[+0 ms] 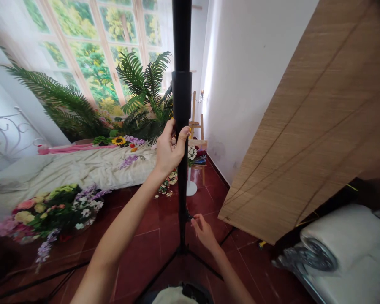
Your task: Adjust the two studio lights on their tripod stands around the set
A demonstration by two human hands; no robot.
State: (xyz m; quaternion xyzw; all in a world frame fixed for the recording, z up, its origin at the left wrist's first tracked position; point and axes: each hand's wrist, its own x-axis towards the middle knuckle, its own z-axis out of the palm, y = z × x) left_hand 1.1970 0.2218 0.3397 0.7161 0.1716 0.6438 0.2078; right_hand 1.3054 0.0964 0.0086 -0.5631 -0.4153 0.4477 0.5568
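Note:
A black light stand rises upright in front of me, its spread legs standing on the dark red tiled floor. My left hand is wrapped round the pole just below a thick collar, thumb on the right side. Lower down, my right hand pinches a small dark knob on the right side of the pole. The fingertips partly cover that knob. The top of the stand runs out of view.
On the left is a bed with cream bedding and flowers. Palm leaves stand before a window. A woven bamboo blind slants on the right, above a silver-trimmed white sofa. A wooden easel stands behind the pole.

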